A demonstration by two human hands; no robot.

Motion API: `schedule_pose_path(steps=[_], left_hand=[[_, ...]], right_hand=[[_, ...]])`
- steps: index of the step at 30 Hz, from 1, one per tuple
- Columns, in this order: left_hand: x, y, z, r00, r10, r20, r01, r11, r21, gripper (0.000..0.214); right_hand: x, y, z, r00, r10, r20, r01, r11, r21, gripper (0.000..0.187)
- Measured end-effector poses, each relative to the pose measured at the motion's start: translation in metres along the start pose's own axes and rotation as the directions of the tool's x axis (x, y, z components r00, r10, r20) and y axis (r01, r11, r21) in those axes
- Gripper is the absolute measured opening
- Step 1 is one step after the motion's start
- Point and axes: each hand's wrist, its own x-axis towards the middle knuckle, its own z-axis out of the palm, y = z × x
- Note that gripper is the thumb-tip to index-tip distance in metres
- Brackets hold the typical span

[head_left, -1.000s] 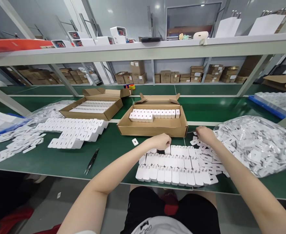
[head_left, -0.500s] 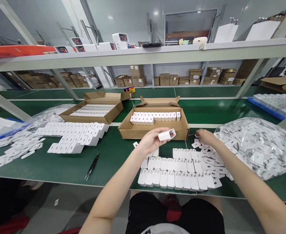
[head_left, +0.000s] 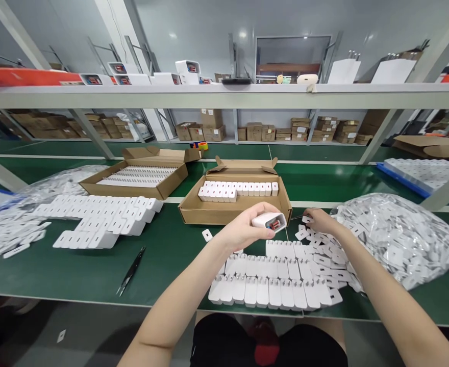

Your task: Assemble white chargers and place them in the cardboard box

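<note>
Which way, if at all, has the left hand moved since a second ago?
Yes, upward: in the view, the left hand now covers more of the middle open box.

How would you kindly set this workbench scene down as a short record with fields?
Left hand: holds a white housing, open end showing red parts
Right hand: at the loose white plates; grip unclear
Near edge: rows of pronged white blocks
Behind left hand: open carton, partly filled
Left side: black tweezers lying on the green tabletop
Right side: clear bag of white pieces
</note>
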Motion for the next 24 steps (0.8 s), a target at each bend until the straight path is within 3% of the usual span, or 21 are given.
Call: schedule_pose_path(steps=[3, 6, 9, 10, 12, 13, 16, 18, 21, 24], left_hand=[[0.001, 0.009, 0.004, 0.995, 0.023, 0.094, -0.021, 1.0, -0.022, 0.05], [0.004, 0.016, 0.006, 0.978, 0.07, 0.197, -0.06, 0.996, -0.06, 0.049], [0.006, 0.021, 0.008, 0.948, 0.119, 0.295, -0.102, 0.992, -0.073, 0.05], [0.007, 0.022, 0.008, 0.94, 0.13, 0.316, -0.11, 0.991, -0.081, 0.052], [0.009, 0.023, 0.009, 0.933, 0.139, 0.333, -0.109, 0.988, -0.108, 0.054], [0.01, 0.022, 0.009, 0.932, 0.144, 0.332, -0.106, 0.986, -0.128, 0.055], [0.015, 0.019, 0.006, 0.936, 0.129, 0.327, -0.079, 0.983, -0.164, 0.059], [0.017, 0.017, 0.003, 0.934, 0.092, 0.344, -0.047, 0.989, -0.138, 0.062], [0.015, 0.021, -0.001, 0.935, 0.018, 0.355, -0.031, 0.999, 0.032, 0.066], [0.006, 0.03, -0.001, 0.971, 0.046, 0.236, -0.114, 0.952, 0.283, 0.061]], right_hand=[[-0.014, -0.006, -0.027, 0.986, -0.04, -0.16, 0.058, 0.993, 0.105, 0.022], [-0.034, -0.026, -0.061, 0.936, -0.071, -0.346, 0.156, 0.962, 0.223, 0.035], [-0.062, -0.07, -0.094, 0.851, -0.116, -0.513, 0.303, 0.906, 0.297, 0.043], [-0.072, -0.089, -0.103, 0.8, -0.172, -0.574, 0.416, 0.85, 0.324, 0.04], [-0.09, -0.126, -0.116, 0.718, -0.389, -0.576, 0.612, 0.747, 0.258, 0.04], [-0.097, -0.142, -0.119, 0.658, -0.506, -0.557, 0.698, 0.687, 0.201, 0.048], [-0.107, -0.172, -0.116, 0.58, -0.642, -0.501, 0.772, 0.63, 0.085, 0.056], [-0.107, -0.177, -0.109, 0.561, -0.647, -0.516, 0.769, 0.639, 0.035, 0.05], [-0.103, -0.174, -0.101, 0.541, -0.635, -0.551, 0.767, 0.641, 0.015, 0.04], [-0.1, -0.167, -0.098, 0.529, -0.597, -0.602, 0.748, 0.664, -0.001, 0.04]])
